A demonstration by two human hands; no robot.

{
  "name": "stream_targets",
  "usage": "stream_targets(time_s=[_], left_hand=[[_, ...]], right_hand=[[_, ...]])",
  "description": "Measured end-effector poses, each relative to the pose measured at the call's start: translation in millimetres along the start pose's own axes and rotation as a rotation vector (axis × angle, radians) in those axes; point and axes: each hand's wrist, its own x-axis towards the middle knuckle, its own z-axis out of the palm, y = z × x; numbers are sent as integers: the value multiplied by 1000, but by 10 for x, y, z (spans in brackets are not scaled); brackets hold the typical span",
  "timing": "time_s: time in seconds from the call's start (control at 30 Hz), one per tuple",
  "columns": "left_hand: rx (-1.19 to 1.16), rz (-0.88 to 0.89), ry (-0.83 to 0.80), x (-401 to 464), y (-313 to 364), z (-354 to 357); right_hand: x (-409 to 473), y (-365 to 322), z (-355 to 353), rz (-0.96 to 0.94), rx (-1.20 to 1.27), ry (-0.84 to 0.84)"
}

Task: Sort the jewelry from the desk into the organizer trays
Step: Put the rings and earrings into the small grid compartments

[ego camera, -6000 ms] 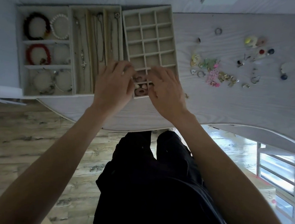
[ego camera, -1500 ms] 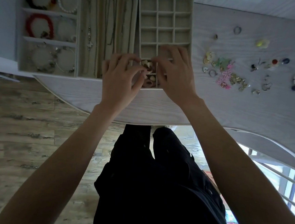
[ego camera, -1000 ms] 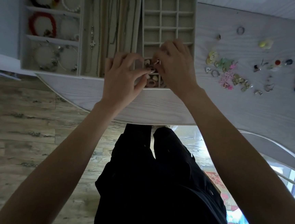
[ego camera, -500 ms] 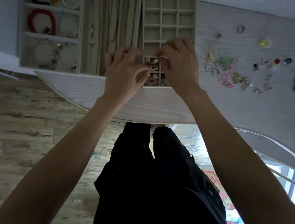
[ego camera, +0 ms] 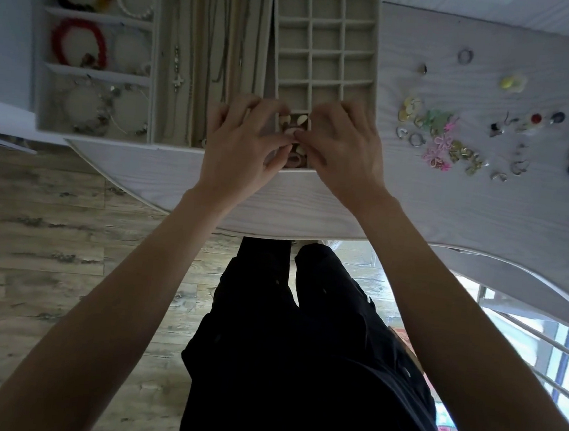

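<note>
Whitewashed desk (ego camera: pixel 448 209) over plank floor (ego camera: pixel 50 246)

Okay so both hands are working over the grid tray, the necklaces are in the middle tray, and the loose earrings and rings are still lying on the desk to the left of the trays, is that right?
Not quite. The loose earrings and rings lie on the desk to the right of the trays, as the head view shows. The rest holds: the left hand and right hand are over the grid tray, and the necklaces are in the middle tray.

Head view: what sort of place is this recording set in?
Probably a room in a home, at a desk by a window. A white wood-grain desk holds jewelry organizer trays and loose jewelry; below are wood-plank flooring and window bars.
</note>
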Motion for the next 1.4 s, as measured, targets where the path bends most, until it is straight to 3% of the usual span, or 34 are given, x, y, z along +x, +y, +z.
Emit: stream_targets(time_s=[0.13,0.37,0.6,0.97,1.4], left_hand=[[36,-42,-28,24,3,-11],[34,-73,-81,40,-8,-34],[3,-143,-95,15,-15,-18],[-53,-170,-56,37,-25,8],[-52,-193,-56,13,-24,23]], right_hand=[[43,-20,34,67,19,23],[108,-60,-9,222,65,-82],[197,-68,-58,117,-21,-180],[234,25,33,-105,-271,-167],[385,38,-92,-140,-206,-389]])
